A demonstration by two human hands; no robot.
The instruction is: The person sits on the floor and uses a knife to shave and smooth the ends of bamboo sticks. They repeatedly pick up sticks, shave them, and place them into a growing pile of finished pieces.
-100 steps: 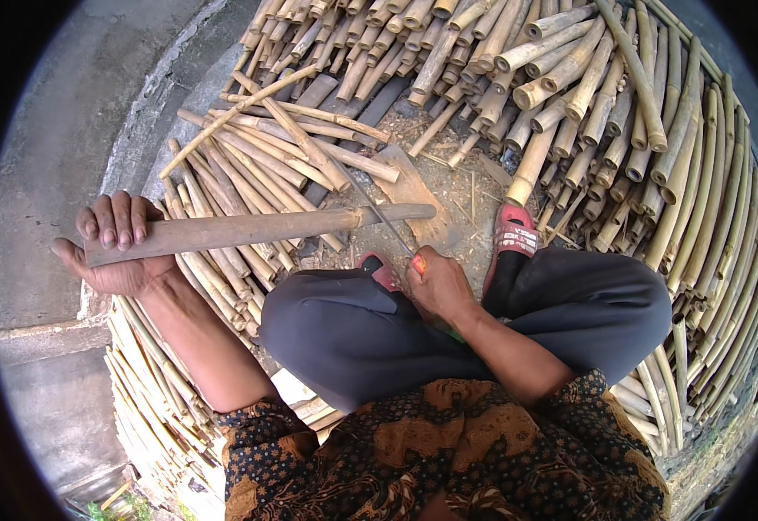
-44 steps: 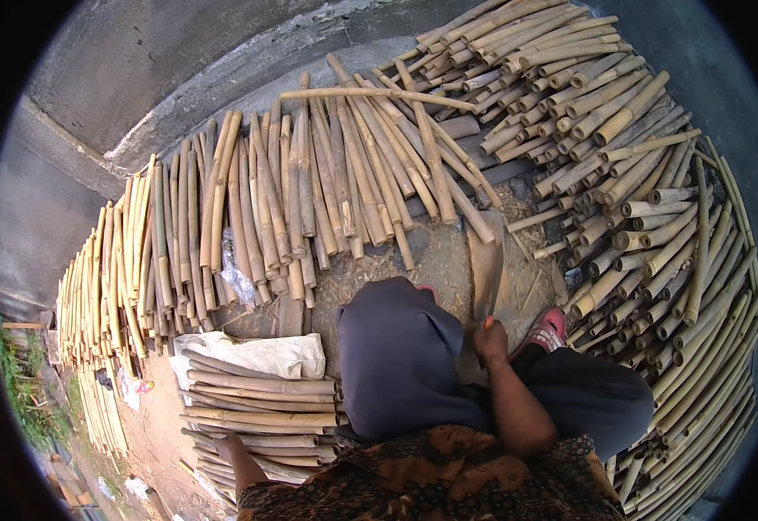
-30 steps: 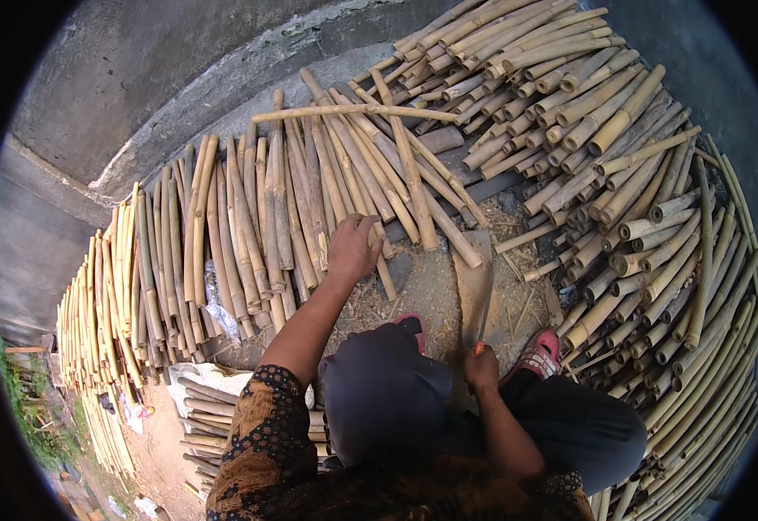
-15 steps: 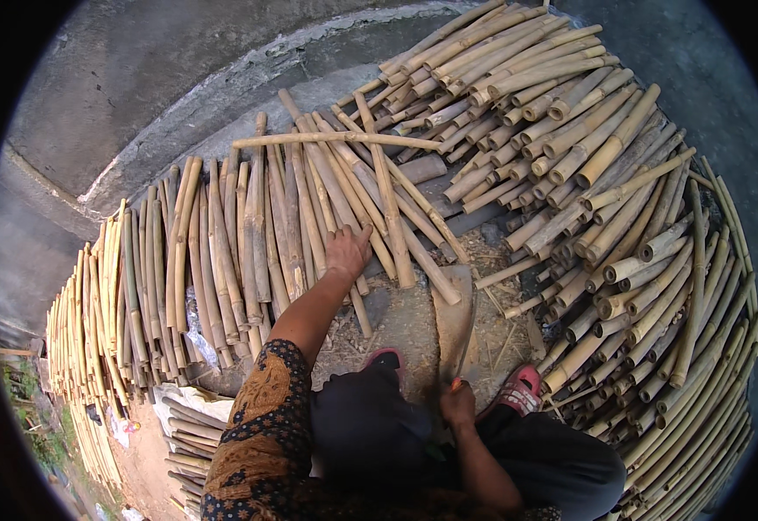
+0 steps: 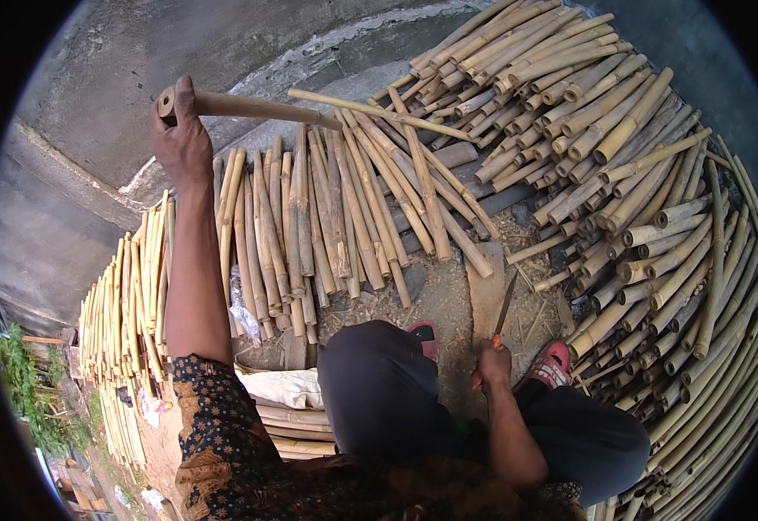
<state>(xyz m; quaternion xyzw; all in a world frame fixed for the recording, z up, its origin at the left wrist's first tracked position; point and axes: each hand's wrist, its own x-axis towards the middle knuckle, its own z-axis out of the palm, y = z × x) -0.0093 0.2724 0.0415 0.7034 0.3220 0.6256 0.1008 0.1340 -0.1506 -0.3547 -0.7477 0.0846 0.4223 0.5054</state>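
Nearest the seated person, between the bent dark-trousered knees (image 5: 387, 386) and the patterned left sleeve, a few bamboo lengths (image 5: 296, 432) lie side by side, with a pale sack (image 5: 283, 387) along their far edge. The right hand (image 5: 493, 365) is closed around the orange handle of a long knife (image 5: 506, 304), down between the knees, its blade pointing away from the body. Just beside that hand is a red shoe (image 5: 552, 360); another peeks out past the left knee. Beyond, a flat board (image 5: 486, 300) lies on the littered ground, the blade near its right side; whether they touch, I can't tell from here. The left arm reaches far out, and the left hand (image 5: 183, 143) is clamped on one end of a bamboo piece (image 5: 261, 108), its hollow mouth facing us. The piece slants rightward above a row of cut bamboo (image 5: 296, 221). To the right rises a large bamboo stack (image 5: 587, 130), and behind everything curves a grey wall (image 5: 127, 61).
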